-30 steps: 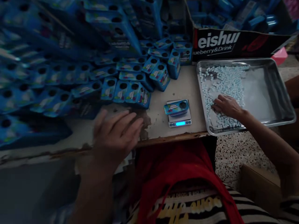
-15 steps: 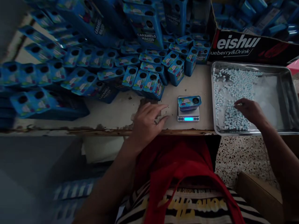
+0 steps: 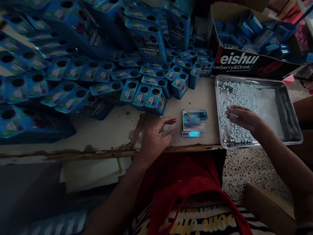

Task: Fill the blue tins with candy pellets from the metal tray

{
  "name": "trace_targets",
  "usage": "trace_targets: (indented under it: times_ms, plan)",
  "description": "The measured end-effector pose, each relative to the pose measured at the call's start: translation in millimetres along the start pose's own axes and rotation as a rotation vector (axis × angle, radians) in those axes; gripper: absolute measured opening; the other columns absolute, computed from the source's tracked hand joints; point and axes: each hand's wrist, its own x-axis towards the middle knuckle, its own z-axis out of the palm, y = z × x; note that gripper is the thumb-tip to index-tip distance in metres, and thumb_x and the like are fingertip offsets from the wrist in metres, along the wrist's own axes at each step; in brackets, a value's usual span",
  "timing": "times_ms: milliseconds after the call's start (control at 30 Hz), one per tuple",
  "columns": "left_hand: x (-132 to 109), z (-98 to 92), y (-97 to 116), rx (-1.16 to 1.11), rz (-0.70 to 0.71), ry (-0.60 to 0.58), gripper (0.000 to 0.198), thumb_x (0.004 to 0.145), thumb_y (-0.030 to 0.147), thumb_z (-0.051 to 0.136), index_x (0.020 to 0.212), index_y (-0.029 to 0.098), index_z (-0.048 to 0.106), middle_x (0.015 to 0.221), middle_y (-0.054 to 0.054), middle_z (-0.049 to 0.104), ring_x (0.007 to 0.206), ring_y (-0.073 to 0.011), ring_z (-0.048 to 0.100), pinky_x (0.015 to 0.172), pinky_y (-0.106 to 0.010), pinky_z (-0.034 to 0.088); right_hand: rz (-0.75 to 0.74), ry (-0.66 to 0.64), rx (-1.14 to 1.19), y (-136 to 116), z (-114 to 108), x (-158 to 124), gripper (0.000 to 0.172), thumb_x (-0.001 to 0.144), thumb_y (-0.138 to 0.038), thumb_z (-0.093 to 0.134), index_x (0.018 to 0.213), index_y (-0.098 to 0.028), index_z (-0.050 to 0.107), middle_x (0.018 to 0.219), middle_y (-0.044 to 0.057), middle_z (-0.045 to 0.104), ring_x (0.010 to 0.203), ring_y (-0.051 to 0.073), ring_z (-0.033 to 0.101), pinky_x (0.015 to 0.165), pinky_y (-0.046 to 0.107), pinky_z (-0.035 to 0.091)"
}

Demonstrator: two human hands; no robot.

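L hand [image 3: 155, 136]: just L of scale [image 3: 193, 128], grip wide
R hand [image 3: 245, 119]: R of scale, holding pellets [image 3: 232, 115] o/ tray [image 3: 270, 102]

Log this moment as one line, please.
left hand: part-open, empty, beside scale | right hand: holding pale pellets over metal tray | scale: display lit, reading illegible, blue box on top

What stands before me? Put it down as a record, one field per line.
Left hand: beside the scale, fingers parted, seemingly holding nothing
Right hand: over the metal tray, holding some pale pellets
Scale: blue container on top, display lit, reading illegible
Tray: pellets massed towards its left
Behind: blue containers on table; black-fronted carton holding blue packages
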Motion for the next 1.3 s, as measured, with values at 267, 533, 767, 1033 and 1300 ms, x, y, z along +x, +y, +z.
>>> trace_targets:
  times_ms: [267,533,767,1033,1300]
  plan:
    - [2.0,-4.3,-3.3,0.098,0.063,0.028,0.036,0.096,0.032,0.082,0.131,0.028,0.078,0.124,-0.004,0.083,0.115,-0.0257,0.081,0.104,-0.040,0.068,-0.289,-0.373,-0.687,-44.7,81.6,-19.7,0.025,0.093,-0.039,0.087,0.101,-0.020,0.073,0.066,-0.007,0.052,0.059,0.010,0.041,0.056,0.026,0.028]
    - [-8.1,-22.3,-19.5,0.110,0.056,0.003,0.036,0.099,0.039,0.079,0.132,0.028,0.076,0.127,-0.006,0.080,0.116,-0.0272,0.078,0.106,-0.042,0.065,-0.531,-0.290,-1.222,-50.0,116.8,-15.2,0.008,0.087,-0.014,0.080,0.093,-0.019,0.079,0.082,-0.002,0.070,0.078,0.015,0.060,0.074,0.030,0.039]
    - [-5.5,-31.9,-25.5,0.130,0.038,0.005,0.042,0.099,0.041,0.078,0.139,0.029,0.074,0.125,-0.007,0.079,0.115,-0.0274,0.078,0.104,-0.041,0.064,-0.536,-0.260,-1.203,-47.4,120.8,-19.4,0.020,0.083,-0.016,0.085,0.102,-0.022,0.084,0.089,0.000,0.076,0.084,0.017,0.066,0.079,0.031,0.045]
    - [-7.0,-40.6,-23.6,0.137,0.083,0.028,0.041,0.099,0.041,0.080,0.138,0.030,0.074,0.122,-0.007,0.079,0.114,-0.0282,0.079,0.107,-0.044,0.064,-0.221,-0.057,-0.261,-31.0,56.9,-8.3,0.022,0.080,-0.026,0.092,0.088,-0.019,0.073,0.074,-0.003,0.061,0.062,0.008,0.048,0.055,0.021,0.037]
    - [-17.8,-37.8,-21.2,0.169,0.062,0.067,0.046,0.095,0.043,0.082,0.137,0.027,0.073,0.125,-0.008,0.078,0.116,-0.0300,0.078,0.110,-0.050,0.065,-0.024,0.317,0.039,19.8,-38.8,-23.0,0.022,0.075,-0.005,0.082,0.094,-0.015,0.079,0.086,0.005,0.071,0.064,0.008,0.057,0.051,0.016,0.049]
